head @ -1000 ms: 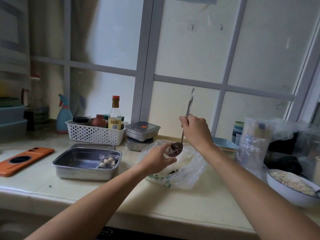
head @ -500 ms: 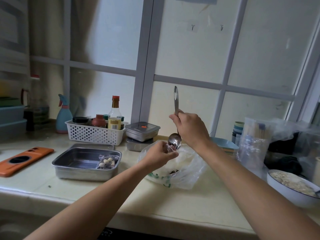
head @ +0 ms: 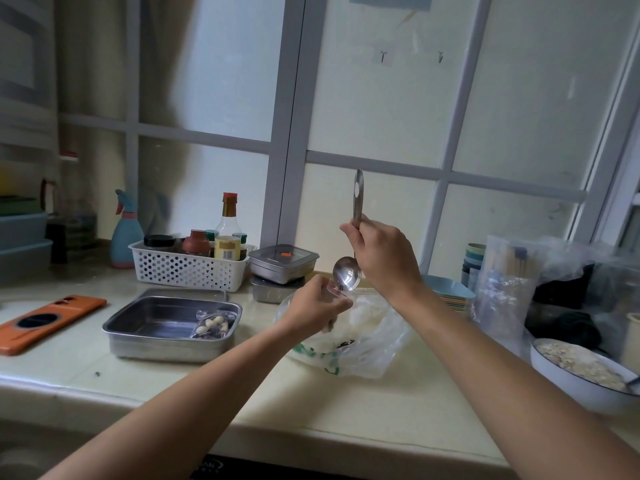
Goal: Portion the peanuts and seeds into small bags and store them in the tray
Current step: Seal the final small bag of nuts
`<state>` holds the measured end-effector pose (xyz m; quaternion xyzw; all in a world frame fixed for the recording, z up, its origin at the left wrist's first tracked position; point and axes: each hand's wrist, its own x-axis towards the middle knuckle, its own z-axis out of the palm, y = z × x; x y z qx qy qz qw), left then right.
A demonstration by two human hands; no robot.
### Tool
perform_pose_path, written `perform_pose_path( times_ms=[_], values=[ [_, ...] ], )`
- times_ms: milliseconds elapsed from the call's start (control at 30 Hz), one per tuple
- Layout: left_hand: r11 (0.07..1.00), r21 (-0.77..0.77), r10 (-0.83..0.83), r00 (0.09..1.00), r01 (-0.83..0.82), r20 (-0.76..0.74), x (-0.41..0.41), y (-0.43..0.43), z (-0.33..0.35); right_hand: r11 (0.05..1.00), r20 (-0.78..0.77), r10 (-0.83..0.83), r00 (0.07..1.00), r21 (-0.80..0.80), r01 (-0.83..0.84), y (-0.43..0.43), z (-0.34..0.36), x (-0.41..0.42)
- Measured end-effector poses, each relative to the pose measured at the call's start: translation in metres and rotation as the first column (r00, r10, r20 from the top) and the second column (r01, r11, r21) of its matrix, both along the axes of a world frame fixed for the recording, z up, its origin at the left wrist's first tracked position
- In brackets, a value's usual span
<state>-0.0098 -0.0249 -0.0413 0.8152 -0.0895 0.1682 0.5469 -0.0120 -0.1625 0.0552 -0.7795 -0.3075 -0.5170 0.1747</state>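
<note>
My right hand grips the handle of a steel spoon, held almost upright with its bowl pointing down. Its bowl sits at the mouth of a small clear bag that my left hand pinches just below. Both hands hover over a large crumpled plastic bag holding dark seeds. On the counter to the left stands a steel tray, and one filled small bag of peanuts lies in its right corner.
A white bowl of pale seeds sits at the right edge. Behind are a white basket of bottles, two stacked steel lidded boxes, stacked plates and bagged items. An orange phone lies far left.
My right hand has tipped the spoon from slanted to nearly upright, and the dark seeds seen in its bowl are gone from it. My left hand stays at the small bag.
</note>
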Motion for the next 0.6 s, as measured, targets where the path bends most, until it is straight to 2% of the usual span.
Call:
perform_pose_path(
  times_ms=[100, 233, 400, 500, 600],
  values=[
    [1.0, -0.003, -0.001, 1.0, 0.001, -0.005, -0.001, 0.0, -0.001, 0.997, -0.064, 0.051, 0.997, -0.05, -0.054, 0.001, -0.001, -0.001],
    [0.999, 0.031, 0.009, 1.0, -0.009, -0.003, -0.001, 0.001, -0.003, 0.994, -0.066, 0.086, 0.994, -0.068, -0.091, 0.0, -0.002, 0.001],
    [0.991, 0.076, 0.114, 0.993, -0.114, 0.006, 0.004, 0.007, -0.005, 0.996, -0.086, -0.053, 0.995, 0.062, 0.058, -0.011, -0.006, 0.007],
    [0.972, 0.193, 0.138, 0.99, -0.135, -0.001, 0.002, 0.012, -0.001, 0.957, -0.28, -0.238, 0.93, 0.095, 0.273, -0.027, -0.013, 0.013],
    [0.914, 0.396, 0.106, 0.994, -0.084, -0.034, 0.001, 0.016, 0.002, 0.92, -0.562, -0.22, 0.798, 0.151, 0.361, -0.04, -0.023, 0.016]
  ],
)
